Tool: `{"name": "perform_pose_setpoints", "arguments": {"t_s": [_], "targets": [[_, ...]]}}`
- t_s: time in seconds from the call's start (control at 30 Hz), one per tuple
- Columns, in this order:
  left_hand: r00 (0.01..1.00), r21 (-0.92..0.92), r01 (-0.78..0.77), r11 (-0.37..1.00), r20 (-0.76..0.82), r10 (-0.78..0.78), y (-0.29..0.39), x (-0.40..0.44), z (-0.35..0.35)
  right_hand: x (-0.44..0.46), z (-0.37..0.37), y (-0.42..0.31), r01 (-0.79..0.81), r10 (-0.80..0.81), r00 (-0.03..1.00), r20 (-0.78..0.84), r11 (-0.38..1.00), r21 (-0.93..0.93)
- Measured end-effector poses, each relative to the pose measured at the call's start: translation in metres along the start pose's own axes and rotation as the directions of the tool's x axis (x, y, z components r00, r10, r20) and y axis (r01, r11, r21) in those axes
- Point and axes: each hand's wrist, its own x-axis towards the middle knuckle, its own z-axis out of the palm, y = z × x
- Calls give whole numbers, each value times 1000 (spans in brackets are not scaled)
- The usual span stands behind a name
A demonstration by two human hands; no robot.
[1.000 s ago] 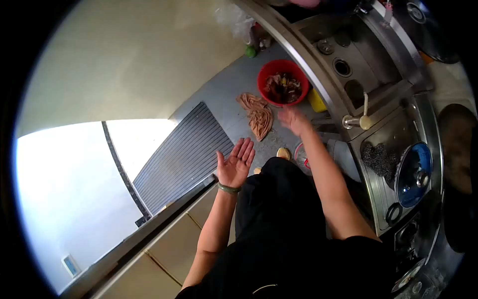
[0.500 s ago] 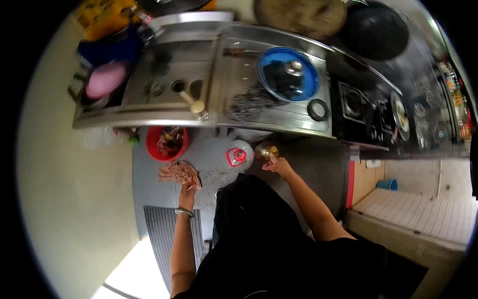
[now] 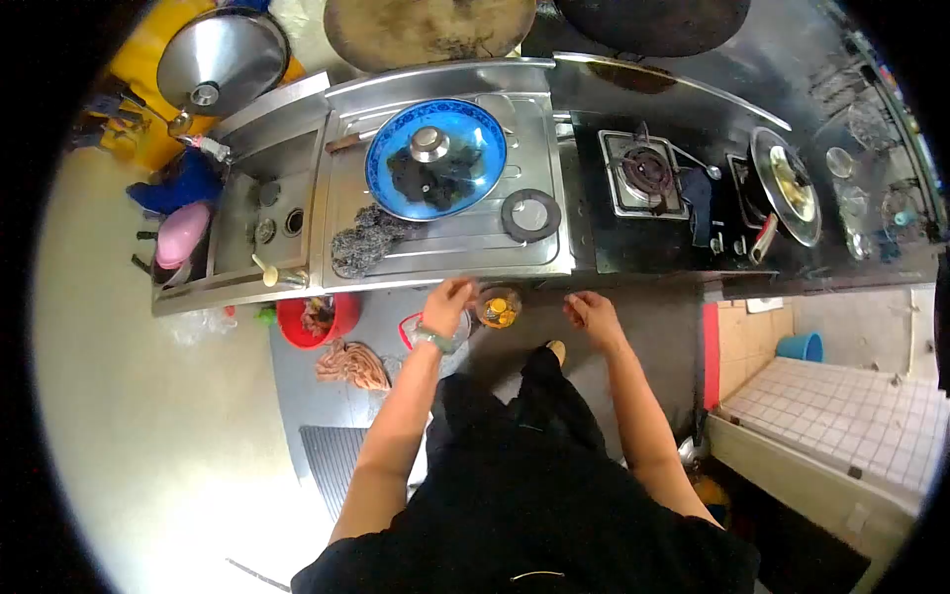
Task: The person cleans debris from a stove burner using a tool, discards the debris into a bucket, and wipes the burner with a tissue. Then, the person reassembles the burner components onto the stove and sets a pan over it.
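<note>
My left hand [image 3: 447, 307], with a bracelet at the wrist, hangs before the counter's front edge. Its fingers are loosely bent, with nothing visible in them. Right beside it is a clear jar [image 3: 498, 308] with yellow-orange contents; whether they touch, I cannot tell. To the jar's right my right hand [image 3: 596, 317] is held free, empty, its fingers partly curled and apart. Partly behind my left hand and wrist is a whitish round container with a red handle [image 3: 407, 329]. A crumpled brown cloth [image 3: 351, 366] lies on the floor, left of my left forearm.
On the steel drainboard are a blue patterned dish under a glass lid [image 3: 429, 145], dark mesh scrubbers [image 3: 368, 241] and a black ring [image 3: 530, 215]. A gas burner [image 3: 645, 170] and a lidded pan [image 3: 785, 185] stand right. A red basin [image 3: 319, 322] sits below the sink [image 3: 237, 188].
My left hand has left the brown cloth and come up and right. My right hand has moved off the jar to the right. The view has shifted toward the stove.
</note>
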Motion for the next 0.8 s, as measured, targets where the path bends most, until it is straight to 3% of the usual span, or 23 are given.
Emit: {"name": "perform_pose_setpoints", "arguments": {"t_s": [0.1, 0.2, 0.27, 0.3, 0.33, 0.4, 0.43, 0.53, 0.67, 0.73, 0.8], "targets": [[984, -169, -2, 986, -176, -28, 24, 52, 58, 35, -26, -29, 26, -11, 993, 119, 993, -119], [944, -472, 124, 873, -214, -249, 17, 103, 87, 52, -30, -53, 41, -39, 985, 169, 999, -10], [915, -366, 163, 916, -290, -279, 25, 116, 101, 77, -30, -51, 92, -90, 980, 177, 996, -2], [901, -310, 186, 932, -324, -288, 28, 121, 102, 85, -28, -56, 263, -243, 960, 137, 952, -155], [907, -160, 256, 953, -302, -294, 30, 124, 102, 90, -24, -59, 411, -395, 911, 116, 858, -307], [929, -375, 205, 904, -216, -300, 28, 124, 104, 79, -14, -89, 648, -666, 722, 185, 558, -518], [942, -476, 181, 861, -168, -291, 28, 125, 107, 76, -10, -102, 705, -715, 650, 255, 444, -553], [954, -501, 219, 837, -72, -292, 40, 126, 112, 82, -4, -122, 772, -784, 449, 430, 97, -628], [943, -526, 314, 791, 80, -322, 73, 116, 112, 76, -15, -151, 814, -739, 426, 522, 62, -577], [927, -481, 370, 795, 139, -348, 110, 93, 116, 60, -25, -164, 740, -615, 665, 423, 467, -483], [992, -151, 128, 980, 17, -127, 116, 82, 115, 50, -38, -169, 478, -366, 847, 386, 843, -247]]}}
